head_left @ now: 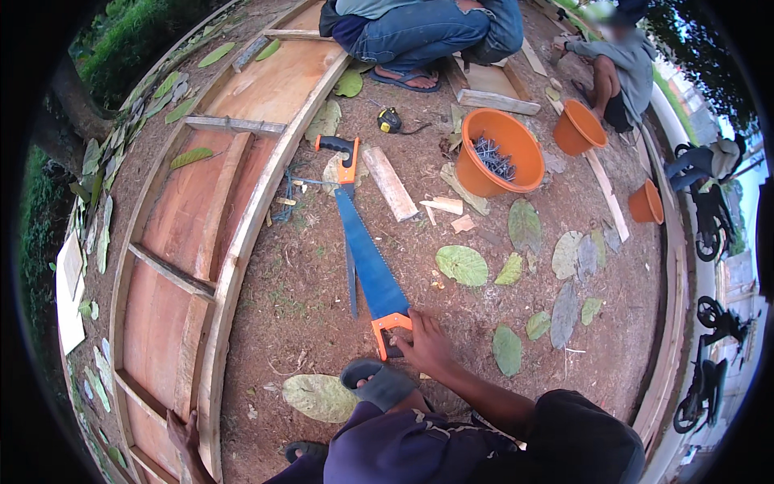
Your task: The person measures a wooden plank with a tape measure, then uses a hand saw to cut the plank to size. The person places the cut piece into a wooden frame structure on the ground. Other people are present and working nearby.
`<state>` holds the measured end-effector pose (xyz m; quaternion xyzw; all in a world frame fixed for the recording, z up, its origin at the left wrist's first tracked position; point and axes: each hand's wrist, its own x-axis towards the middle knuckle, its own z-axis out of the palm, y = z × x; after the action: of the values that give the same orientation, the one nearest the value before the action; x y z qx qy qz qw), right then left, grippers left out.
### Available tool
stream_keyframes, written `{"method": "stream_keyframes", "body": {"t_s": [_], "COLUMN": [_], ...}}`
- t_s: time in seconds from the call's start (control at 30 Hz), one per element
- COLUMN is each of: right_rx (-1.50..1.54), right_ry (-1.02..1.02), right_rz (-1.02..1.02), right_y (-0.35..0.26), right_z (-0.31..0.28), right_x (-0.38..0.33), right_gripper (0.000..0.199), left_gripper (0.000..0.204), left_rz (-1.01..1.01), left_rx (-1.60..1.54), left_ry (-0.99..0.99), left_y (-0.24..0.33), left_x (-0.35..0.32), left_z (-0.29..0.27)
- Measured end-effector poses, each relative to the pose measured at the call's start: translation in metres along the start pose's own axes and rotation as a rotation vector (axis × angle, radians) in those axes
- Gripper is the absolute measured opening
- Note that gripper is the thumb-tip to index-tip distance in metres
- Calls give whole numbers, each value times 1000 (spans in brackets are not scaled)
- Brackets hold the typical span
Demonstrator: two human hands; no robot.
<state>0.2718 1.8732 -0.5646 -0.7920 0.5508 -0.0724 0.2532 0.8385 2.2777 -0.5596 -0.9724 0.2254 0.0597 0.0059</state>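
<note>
My right hand [423, 343] is closed at the handle of a handsaw [371, 250] with a blue blade and an orange and black grip. The saw lies on the dirt, its tip pointing away from me. Beneath it is a second handsaw [347, 165], turned the other way, its handle at the far end and its blade mostly covered. At the lower left, my left hand [184, 436] rests with fingers apart on a long wooden panel frame [230, 274], beside an inner batten [193, 347].
An orange bucket of nails [500, 153] stands ahead, with two more orange buckets [579, 127] to the right. A tape measure [389, 120], a wood offcut [390, 184] and large leaves [462, 265] lie around. One person [427, 36] squats ahead, another [617, 68] sits farther right.
</note>
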Motion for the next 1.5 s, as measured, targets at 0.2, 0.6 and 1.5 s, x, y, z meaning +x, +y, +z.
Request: {"method": "stream_keyframes", "body": {"t_s": [0.2, 0.6, 1.5], "right_rx": [75, 112, 266], "right_ry": [-71, -38, 35], "right_rz": [160, 248, 229], "right_y": [12, 11, 17], "right_z": [-1, -3, -27], "right_x": [9, 22, 74], "right_gripper": [72, 69, 43], "left_gripper": [90, 85, 80], "left_rz": [-27, -67, 244], "left_rx": [34, 0, -359], "left_ry": [-29, 2, 127], "left_y": [30, 42, -26], "left_x": [14, 23, 98], "left_z": [-15, -45, -52]}}
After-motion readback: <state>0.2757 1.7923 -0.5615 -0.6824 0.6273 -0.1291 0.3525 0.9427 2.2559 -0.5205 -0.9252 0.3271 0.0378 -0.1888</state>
